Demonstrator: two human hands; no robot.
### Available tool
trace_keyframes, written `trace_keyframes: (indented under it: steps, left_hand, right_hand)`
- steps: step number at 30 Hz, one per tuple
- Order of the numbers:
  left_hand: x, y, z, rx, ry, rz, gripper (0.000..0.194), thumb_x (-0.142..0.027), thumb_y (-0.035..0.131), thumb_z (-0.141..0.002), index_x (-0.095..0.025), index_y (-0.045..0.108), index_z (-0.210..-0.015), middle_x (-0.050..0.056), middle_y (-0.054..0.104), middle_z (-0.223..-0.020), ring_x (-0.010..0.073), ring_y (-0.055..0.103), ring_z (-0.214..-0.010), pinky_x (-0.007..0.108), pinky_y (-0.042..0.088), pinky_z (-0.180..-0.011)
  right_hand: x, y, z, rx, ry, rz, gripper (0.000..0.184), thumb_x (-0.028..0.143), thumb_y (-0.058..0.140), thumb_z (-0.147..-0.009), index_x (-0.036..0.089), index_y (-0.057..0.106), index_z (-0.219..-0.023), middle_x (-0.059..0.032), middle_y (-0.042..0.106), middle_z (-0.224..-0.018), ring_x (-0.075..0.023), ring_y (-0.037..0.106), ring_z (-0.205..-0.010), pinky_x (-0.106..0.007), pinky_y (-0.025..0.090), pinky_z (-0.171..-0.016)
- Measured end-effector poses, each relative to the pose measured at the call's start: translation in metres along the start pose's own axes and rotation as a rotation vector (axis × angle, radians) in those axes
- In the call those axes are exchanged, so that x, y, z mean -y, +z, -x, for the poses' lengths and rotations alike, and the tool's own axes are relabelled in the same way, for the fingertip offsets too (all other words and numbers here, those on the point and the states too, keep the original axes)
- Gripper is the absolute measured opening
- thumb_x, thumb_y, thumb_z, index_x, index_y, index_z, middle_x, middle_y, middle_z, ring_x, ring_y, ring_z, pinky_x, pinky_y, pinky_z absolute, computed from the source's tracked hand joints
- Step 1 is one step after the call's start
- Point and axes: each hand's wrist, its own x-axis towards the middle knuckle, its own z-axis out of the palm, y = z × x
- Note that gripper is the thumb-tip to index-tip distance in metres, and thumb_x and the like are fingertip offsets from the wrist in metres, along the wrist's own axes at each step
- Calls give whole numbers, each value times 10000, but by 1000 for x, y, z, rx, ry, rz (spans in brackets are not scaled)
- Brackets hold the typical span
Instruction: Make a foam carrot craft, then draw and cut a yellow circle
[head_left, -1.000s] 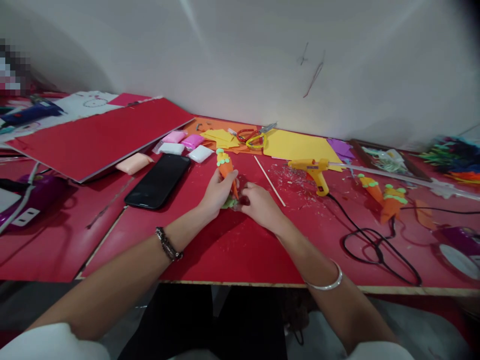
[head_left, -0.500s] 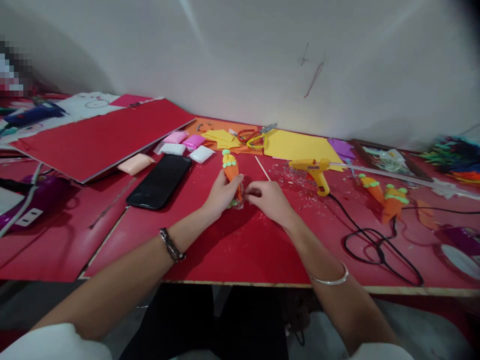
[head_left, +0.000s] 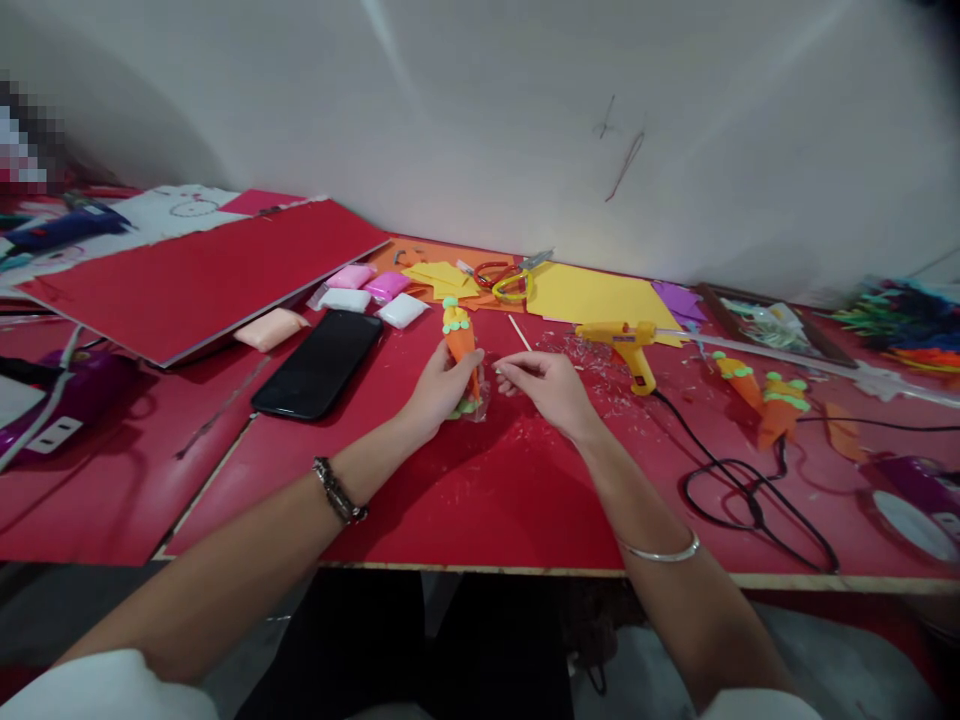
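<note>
My left hand [head_left: 442, 385] is closed around an orange paper cone [head_left: 459, 345], which stands nearly upright with yellow and pale green clay balls on its top. Below that hand, a clear plastic wrapper with pale green clay [head_left: 466, 406] shows against the palm side. My right hand [head_left: 551, 388] is just to the right, thumb and forefinger pinched together. A tiny pale bit seems to sit at their tips, too small to name. Behind the right hand lies a thin wooden stick [head_left: 519, 332].
A black phone [head_left: 319, 365] and clay packets [head_left: 349, 300] lie left. Scissors [head_left: 516, 275] rest on yellow and orange paper at the back. To the right are a yellow glue gun [head_left: 634, 350], its looped black cord [head_left: 757, 510] and two similar orange cones [head_left: 782, 410].
My right hand has risen slightly and turned, its pinched fingers now showing more clearly. My left hand still holds the cone in nearly the same place.
</note>
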Motion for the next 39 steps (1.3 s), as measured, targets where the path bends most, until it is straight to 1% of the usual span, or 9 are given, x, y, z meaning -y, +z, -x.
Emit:
trace_keyframes:
  steps: [3,8,11,14,19,23,28,34,39]
  left_hand:
    - [0,0,1,37,8,-6,92,-218,528,-748,-175,486,-818,-49,507,-537,46,455,-389,153,360,-382]
    - [0,0,3,138,2,8,79,-196,513,-741,-171,480,-809,-18,551,-613,67,518,-470,171,407,-431]
    - [0,0,3,142,20,9,69,-169,502,-726,-165,492,-794,-26,535,-600,53,494,-458,162,401,-437]
    - [-1,0,3,135,14,17,65,-121,486,-700,-163,489,-749,-48,488,-548,31,444,-425,131,355,-412]
    - [-3,2,5,90,-30,83,84,-133,483,-692,-161,430,-632,-73,383,-499,17,394,-398,115,307,-380]
    - [-3,2,5,84,-43,105,141,-265,560,-706,-169,457,-690,-68,414,-548,19,416,-421,121,348,-402]
    - [0,1,6,156,-15,129,234,-381,573,-720,-162,492,-728,-63,413,-550,18,415,-418,121,357,-398]
    - [2,0,6,204,-20,58,270,-378,593,-716,-153,556,-861,-29,486,-621,29,454,-450,132,386,-414]
    - [2,-1,6,203,5,84,263,-372,593,-718,-154,564,-862,-35,480,-598,25,436,-424,132,387,-408]
  right_hand:
    - [0,1,0,-39,-6,-49,149,273,561,-717,157,642,-761,-1,619,-604,-83,553,-507,-223,478,-534]
    - [-1,4,-1,-84,-5,-189,194,209,588,-684,179,649,-866,-22,677,-824,-110,623,-724,-262,503,-723]
    - [1,4,0,-92,-28,-219,189,231,580,-701,180,651,-868,-22,679,-790,-119,629,-717,-276,510,-720]
    - [4,4,1,-124,-79,-132,185,243,564,-721,188,654,-873,-22,672,-794,-110,619,-668,-271,514,-693]
    - [4,7,4,-118,-188,-23,222,225,514,-761,212,640,-943,-29,642,-957,-106,613,-752,-259,495,-741]
    - [1,13,5,-114,-211,-27,197,236,525,-754,194,619,-921,-35,653,-906,-128,611,-815,-260,491,-756]
    - [2,15,7,-163,-271,31,149,205,520,-752,186,603,-875,-29,639,-836,-126,604,-780,-258,483,-745]
    - [11,13,11,-201,-382,262,194,155,496,-763,222,641,-873,-23,590,-869,-127,562,-812,-247,464,-733]
    - [13,13,11,-204,-428,278,237,154,477,-782,234,634,-940,-24,579,-878,-122,552,-803,-249,460,-741]
